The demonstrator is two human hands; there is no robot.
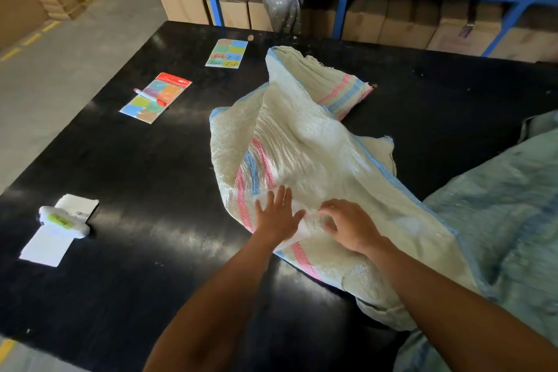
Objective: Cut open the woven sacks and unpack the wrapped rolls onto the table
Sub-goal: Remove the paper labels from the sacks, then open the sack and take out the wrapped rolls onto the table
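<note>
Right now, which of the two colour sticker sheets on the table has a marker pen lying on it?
The nearer sheet with the red header: a red-capped marker lies across it. The farther sheet, with handwritten numbers, has nothing on it.

The counter [145, 160] is black and glossy. On it lies a crumpled white woven sack [302, 142] with pink and blue stripes, and a bluish sack [507, 205] at the right edge. Further left lie a packet of coloured labels [155, 98] with a marker [150, 96] on it, a label sheet [226, 53], and a white wrapped roll [65, 222] on white paper [45, 246].
</note>
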